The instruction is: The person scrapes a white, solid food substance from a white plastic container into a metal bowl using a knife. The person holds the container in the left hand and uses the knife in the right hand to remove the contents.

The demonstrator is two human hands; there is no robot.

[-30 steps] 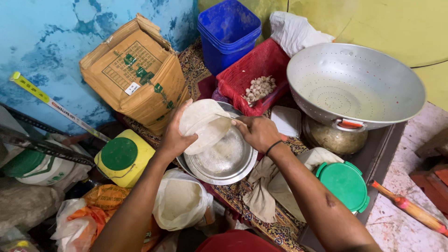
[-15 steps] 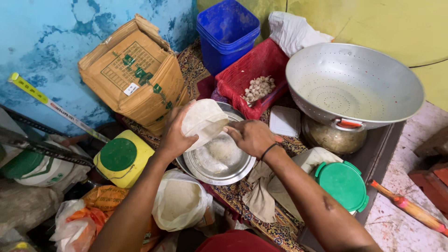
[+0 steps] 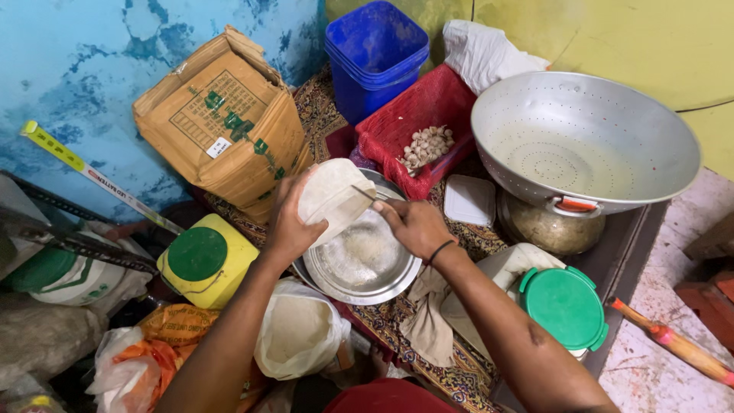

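Note:
My left hand [image 3: 290, 222] holds a round white lid or flat plate [image 3: 333, 195] tilted above a steel bowl [image 3: 359, 264]. A little white flour or grain lies in the bowl's bottom. My right hand [image 3: 413, 226] grips a thin metal utensil [image 3: 365, 194] whose tip touches the white plate's face. A black band circles my right wrist. Both hands hover over the bowl's far rim.
A large perforated metal colander [image 3: 585, 141] rests on a pot at right. Red basket with garlic [image 3: 420, 122], blue tubs [image 3: 378, 57], cardboard box [image 3: 222, 122], yellow canister with green lid [image 3: 202, 260], green-lidded container [image 3: 564, 306], white bag [image 3: 298, 336], rolling pin [image 3: 673, 344] surround the bowl.
My right hand has drawn back from the white plate's top toward the bowl's right rim, and the thin utensil now shows against the plate. My left hand keeps the plate tilted.

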